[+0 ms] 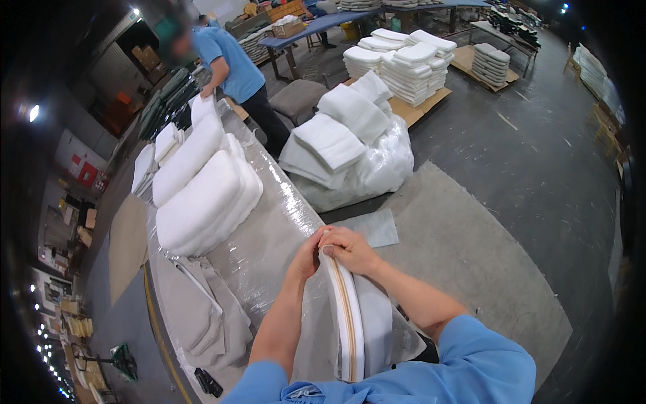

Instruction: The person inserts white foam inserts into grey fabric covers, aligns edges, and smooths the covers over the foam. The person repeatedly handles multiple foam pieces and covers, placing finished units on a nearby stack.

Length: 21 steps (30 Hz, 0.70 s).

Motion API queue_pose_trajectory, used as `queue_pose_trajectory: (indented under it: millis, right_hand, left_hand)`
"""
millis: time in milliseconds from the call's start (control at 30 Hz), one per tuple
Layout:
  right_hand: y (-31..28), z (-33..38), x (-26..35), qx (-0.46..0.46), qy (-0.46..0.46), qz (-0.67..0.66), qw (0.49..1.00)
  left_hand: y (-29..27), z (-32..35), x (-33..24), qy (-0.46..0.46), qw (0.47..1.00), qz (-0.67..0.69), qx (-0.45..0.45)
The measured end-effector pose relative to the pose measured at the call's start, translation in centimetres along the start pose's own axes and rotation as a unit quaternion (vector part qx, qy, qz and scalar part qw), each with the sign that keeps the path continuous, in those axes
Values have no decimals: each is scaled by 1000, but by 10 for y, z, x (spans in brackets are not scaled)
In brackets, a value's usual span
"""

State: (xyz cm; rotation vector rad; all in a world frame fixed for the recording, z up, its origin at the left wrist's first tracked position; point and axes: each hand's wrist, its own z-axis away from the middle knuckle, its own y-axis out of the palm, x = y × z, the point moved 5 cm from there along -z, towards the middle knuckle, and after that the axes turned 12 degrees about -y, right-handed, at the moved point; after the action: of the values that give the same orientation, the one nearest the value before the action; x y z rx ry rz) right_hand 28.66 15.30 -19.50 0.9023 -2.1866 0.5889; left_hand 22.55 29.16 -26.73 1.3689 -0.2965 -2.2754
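Note:
A long, curved white padded cushion [348, 316] stands on edge close to my body, with tan lines running along its narrow side. My left hand [309, 254] is closed on the cushion's far end. Beside it, my right hand [352, 250] also grips that end, thumb pressed on top. Both hands meet at this tip, so the fingers' undersides are hidden. The cushion rests by the right edge of a table [252, 266] covered in clear plastic film. Left of my left arm lie grey fabric pieces [208, 316].
White padding sheets [202, 202] are piled farther along the table, where a co-worker [232, 64] in blue handles one. A plastic-wrapped bundle of white padding [343, 145] stands right of the table. Stacked white cushions [404, 64] sit beyond. A small black object [208, 382] lies near me.

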Motion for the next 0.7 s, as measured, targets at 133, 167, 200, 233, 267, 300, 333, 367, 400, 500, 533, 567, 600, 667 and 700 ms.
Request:
queue_pose_trajectory:
  millis: [133,167,200,233,267,300,333,367,400,500,533,567,600,667,700]
  right_hand:
    - [9,17,-6,-14,81,-55,995]
    - [11,23,-4,-26,87,-50,995]
    - [13,26,-1,-36,89,-44,994]
    - [15,29,2,-45,91,-40,994]
    - [16,30,3,-55,94,-35,993]
    - [15,28,5,-49,97,-26,994]
    - [15,26,6,-43,100,-16,994]
    - [15,25,8,-37,104,-7,994]
    - [12,22,11,-27,77,17,997]
    - [-2,23,22,29,6,96,995]
    - [2,25,34,8,40,66,997]
    - [5,31,49,-12,73,37,997]
    - [1,38,63,-34,107,18,993]
    - [-23,71,74,-46,136,17,990]
    - [-36,96,80,-57,171,-6,984]
  left_hand:
    - [4,3,-1,9,999,-37,29]
    - [5,4,-2,7,998,-51,42]
    - [7,4,-6,9,996,-66,54]
    - [7,6,-7,14,996,-81,46]
    - [8,9,-7,20,995,-95,37]
    - [10,11,-6,27,993,-111,31]
    - [11,13,-5,25,995,-94,28]
    - [11,14,-5,23,996,-77,25]
    - [14,11,-6,24,998,-61,27]
    - [14,1,-8,20,999,-24,-22]
    - [-5,18,-7,44,996,-43,-61]
    - [-26,39,-9,68,991,-62,-100]
    - [-40,57,-11,93,984,-81,-129]
    - [-54,87,-21,179,969,-99,-141]
    - [-61,99,-14,147,978,-19,-145]
